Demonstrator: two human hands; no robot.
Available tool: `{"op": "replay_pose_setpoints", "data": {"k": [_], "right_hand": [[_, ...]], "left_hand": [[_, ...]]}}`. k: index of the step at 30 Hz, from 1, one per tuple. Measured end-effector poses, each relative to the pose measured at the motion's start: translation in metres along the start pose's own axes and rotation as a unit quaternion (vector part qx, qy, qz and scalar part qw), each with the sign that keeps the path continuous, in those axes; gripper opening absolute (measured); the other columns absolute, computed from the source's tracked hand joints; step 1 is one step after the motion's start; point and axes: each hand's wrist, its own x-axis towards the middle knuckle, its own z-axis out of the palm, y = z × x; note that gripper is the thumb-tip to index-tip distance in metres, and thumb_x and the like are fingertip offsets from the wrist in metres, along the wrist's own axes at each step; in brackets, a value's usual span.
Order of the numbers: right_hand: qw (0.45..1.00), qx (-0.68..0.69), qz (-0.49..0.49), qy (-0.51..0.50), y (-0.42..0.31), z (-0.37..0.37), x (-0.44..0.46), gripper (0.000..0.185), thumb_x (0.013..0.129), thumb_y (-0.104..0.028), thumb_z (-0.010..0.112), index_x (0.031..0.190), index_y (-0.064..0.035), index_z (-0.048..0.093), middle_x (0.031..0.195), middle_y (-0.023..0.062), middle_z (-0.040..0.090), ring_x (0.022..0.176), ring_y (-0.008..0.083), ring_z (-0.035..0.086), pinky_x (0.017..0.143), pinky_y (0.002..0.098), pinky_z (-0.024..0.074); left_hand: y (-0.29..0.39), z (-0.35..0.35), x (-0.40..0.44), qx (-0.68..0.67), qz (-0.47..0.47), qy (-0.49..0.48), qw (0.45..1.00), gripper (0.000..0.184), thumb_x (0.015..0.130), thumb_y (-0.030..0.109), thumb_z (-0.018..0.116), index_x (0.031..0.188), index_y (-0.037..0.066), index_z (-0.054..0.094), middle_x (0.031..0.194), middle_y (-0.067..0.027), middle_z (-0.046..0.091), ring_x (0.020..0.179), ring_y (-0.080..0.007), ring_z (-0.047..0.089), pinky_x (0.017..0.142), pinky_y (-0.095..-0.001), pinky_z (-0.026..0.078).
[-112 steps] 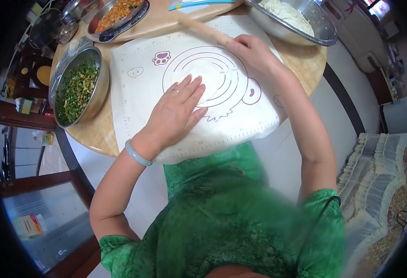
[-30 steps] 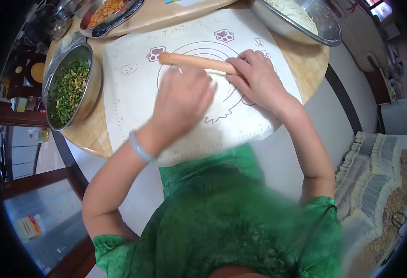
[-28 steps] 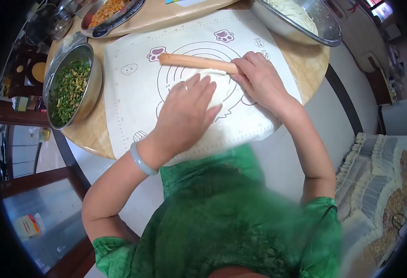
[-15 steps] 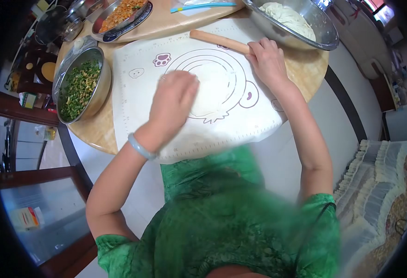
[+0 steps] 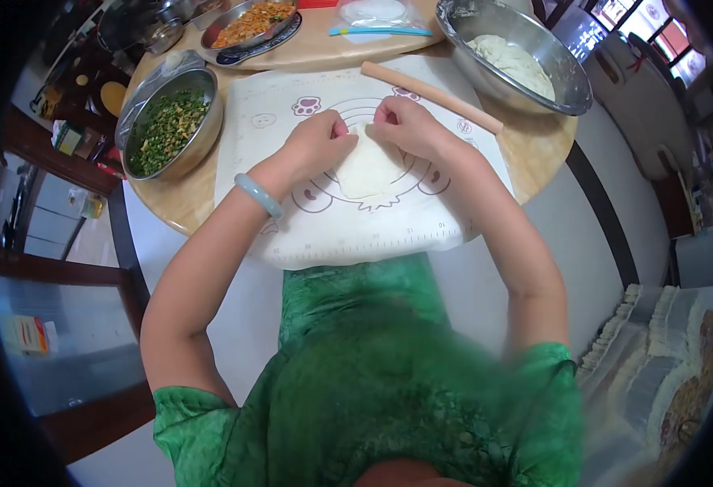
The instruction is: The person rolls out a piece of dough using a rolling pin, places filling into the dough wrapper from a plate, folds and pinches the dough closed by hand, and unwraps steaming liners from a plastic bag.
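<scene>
Thin white dough sheet [image 5: 364, 174] lies centred on the white printed mat [image 5: 243, 174] | my left hand [image 5: 320, 144] and right hand [image 5: 411, 130] pinch its far edge | pale wooden rolling pin [image 5: 433, 97], just released by my right, rests far right, so both hands work the sheet.

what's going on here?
A person's left hand and right hand pinch the far part of a thin dough sheet on the mat. The rolling pin lies loose beyond the right hand. A greens bowl stands to the left, a dough bowl far right.
</scene>
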Motion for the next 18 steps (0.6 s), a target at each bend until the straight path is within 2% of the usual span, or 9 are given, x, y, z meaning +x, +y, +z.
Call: {"op": "replay_pose_setpoints", "data": {"k": [1, 3, 6, 10, 15, 18], "right_hand": [[0.999, 0.052, -0.012, 0.004, -0.001, -0.003, -0.002, 0.026, 0.09, -0.03, 0.069, 0.093, -0.0068, 0.059, 0.084, 0.0008, 0.059, 0.076, 0.0107, 0.054, 0.066, 0.0269, 0.0444], [0.988, 0.153, -0.034, 0.011, -0.008, -0.009, -0.011, 0.026, 0.091, -0.031, 0.069, 0.094, -0.0083, 0.058, 0.083, -0.003, 0.056, 0.076, 0.0057, 0.05, 0.066, 0.0239, 0.0418], [0.963, 0.264, -0.053, 0.002, -0.034, -0.023, -0.029, 0.025, 0.093, -0.03, 0.068, 0.1, -0.008, 0.057, 0.084, -0.0042, 0.057, 0.076, 0.0044, 0.049, 0.066, 0.0228, 0.0405], [0.963, 0.237, -0.118, 0.048, -0.053, -0.028, -0.031, 0.024, 0.094, -0.028, 0.067, 0.102, -0.0071, 0.057, 0.086, -0.0037, 0.058, 0.078, 0.0043, 0.05, 0.068, 0.0225, 0.0403], [0.945, 0.263, -0.178, 0.077, -0.082, -0.018, -0.038, 0.023, 0.097, -0.025, 0.063, 0.107, -0.006, 0.056, 0.092, -0.0012, 0.06, 0.085, 0.0072, 0.056, 0.074, 0.0257, 0.0461], [0.921, 0.373, -0.115, 0.024, -0.092, -0.006, -0.043, 0.027, 0.099, -0.027, 0.059, 0.114, -0.0049, 0.056, 0.102, 0.002, 0.063, 0.096, 0.0108, 0.062, 0.082, 0.0286, 0.051]], "left_hand": [[0.005, -0.002, -0.005, -0.019, 0.006, 0.015, 1.0, 0.024, 0.088, 0.024, 0.069, 0.089, 0.004, 0.057, 0.079, -0.0023, 0.058, 0.072, -0.0107, 0.052, 0.065, -0.0269, 0.045], [0.016, -0.011, -0.021, -0.068, 0.029, 0.027, 0.997, 0.021, 0.091, 0.023, 0.066, 0.09, 0.004, 0.056, 0.079, -0.0009, 0.057, 0.073, -0.0095, 0.052, 0.064, -0.0261, 0.044], [0.022, -0.022, -0.038, -0.162, 0.071, 0.03, 0.984, 0.019, 0.095, 0.021, 0.063, 0.092, 0.005, 0.054, 0.081, 0.0013, 0.055, 0.075, -0.0076, 0.05, 0.065, -0.0246, 0.043], [0.024, -0.038, -0.053, -0.214, 0.132, 0.064, 0.966, 0.019, 0.097, 0.022, 0.061, 0.093, 0.005, 0.052, 0.082, 0.0031, 0.053, 0.078, -0.0059, 0.048, 0.066, -0.0238, 0.043], [0.028, -0.06, -0.07, -0.182, 0.17, 0.119, 0.961, 0.019, 0.097, 0.022, 0.061, 0.091, 0.006, 0.053, 0.082, 0.0034, 0.053, 0.078, -0.0059, 0.049, 0.064, -0.0239, 0.042], [0.033, -0.066, -0.081, -0.195, 0.154, 0.124, 0.961, 0.02, 0.095, 0.023, 0.062, 0.091, 0.005, 0.054, 0.08, 0.0022, 0.054, 0.074, -0.0068, 0.05, 0.061, -0.0242, 0.041]]}}
